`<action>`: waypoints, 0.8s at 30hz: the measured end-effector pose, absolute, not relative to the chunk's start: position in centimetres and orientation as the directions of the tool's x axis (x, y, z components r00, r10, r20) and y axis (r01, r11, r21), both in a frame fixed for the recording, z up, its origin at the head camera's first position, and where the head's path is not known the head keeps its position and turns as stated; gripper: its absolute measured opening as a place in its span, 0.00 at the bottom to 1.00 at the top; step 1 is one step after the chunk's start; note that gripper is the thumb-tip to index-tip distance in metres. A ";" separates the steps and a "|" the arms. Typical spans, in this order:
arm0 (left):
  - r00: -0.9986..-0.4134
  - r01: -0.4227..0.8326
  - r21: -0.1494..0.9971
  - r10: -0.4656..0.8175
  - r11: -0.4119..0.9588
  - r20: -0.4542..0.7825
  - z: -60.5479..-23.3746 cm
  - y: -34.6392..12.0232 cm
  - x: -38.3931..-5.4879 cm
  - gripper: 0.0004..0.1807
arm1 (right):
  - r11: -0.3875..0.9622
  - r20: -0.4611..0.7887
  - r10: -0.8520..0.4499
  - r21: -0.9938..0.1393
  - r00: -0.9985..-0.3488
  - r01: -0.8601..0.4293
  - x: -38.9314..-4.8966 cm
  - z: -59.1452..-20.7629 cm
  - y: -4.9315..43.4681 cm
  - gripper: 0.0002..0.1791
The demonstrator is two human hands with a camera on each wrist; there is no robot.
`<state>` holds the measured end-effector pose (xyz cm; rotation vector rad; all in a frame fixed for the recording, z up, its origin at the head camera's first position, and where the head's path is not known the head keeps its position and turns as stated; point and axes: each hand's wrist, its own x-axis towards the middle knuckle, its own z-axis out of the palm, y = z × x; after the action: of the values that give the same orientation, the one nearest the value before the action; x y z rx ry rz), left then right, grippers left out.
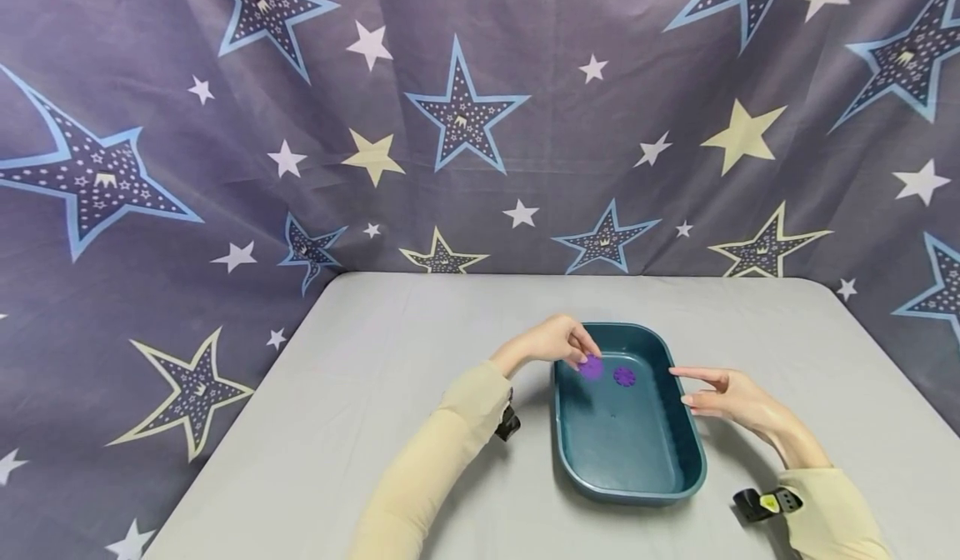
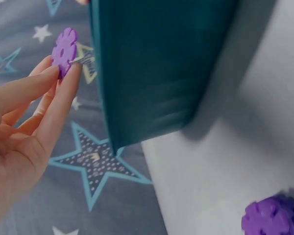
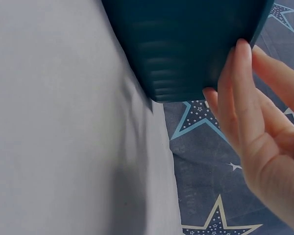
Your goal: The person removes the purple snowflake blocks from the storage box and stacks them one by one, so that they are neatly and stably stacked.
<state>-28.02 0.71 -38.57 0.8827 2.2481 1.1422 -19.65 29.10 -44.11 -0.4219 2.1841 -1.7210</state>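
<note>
My left hand (image 1: pixel 557 339) is over the left rim of a teal plastic bin (image 1: pixel 630 447). Between thumb and fingertips it pinches a purple notched plastic disc (image 2: pixel 64 53), held up above the bin's floor. A second purple disc (image 1: pixel 624 376) lies flat inside, toward the far end. My right hand (image 1: pixel 738 397) is at the bin's right side, fingers fairly straight and their tips touching the rim and outer wall, as the right wrist view also shows. Low in the left wrist view sits a pile of purple discs (image 2: pixel 272 218), which the head view hides.
The bin stands on a table with a pale grey cover (image 1: pixel 360 393). Behind the table's far edge hangs a dark curtain with stars (image 1: pixel 480 193). Black wrist cameras, such as the right one (image 1: pixel 765 503), hang below the sleeves near the tabletop.
</note>
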 end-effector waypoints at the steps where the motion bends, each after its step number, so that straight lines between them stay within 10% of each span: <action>1: -0.684 0.333 0.831 0.720 0.446 -0.113 -38.4 0.4 -27.9 0.10 | 0.231 -0.076 -0.422 -0.973 -0.904 -0.026 -19.7 -44.1 29.1 0.27; 24: -0.757 0.233 0.839 0.633 0.492 -0.162 -39.2 -8.3 -27.1 0.12 | 0.196 -0.067 -0.439 -0.980 -0.896 -0.023 -19.5 -44.2 29.1 0.26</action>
<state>-27.12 -8.35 -39.20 0.7152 2.2863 1.1853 -19.54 29.06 -44.17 -0.4347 2.1454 -1.7489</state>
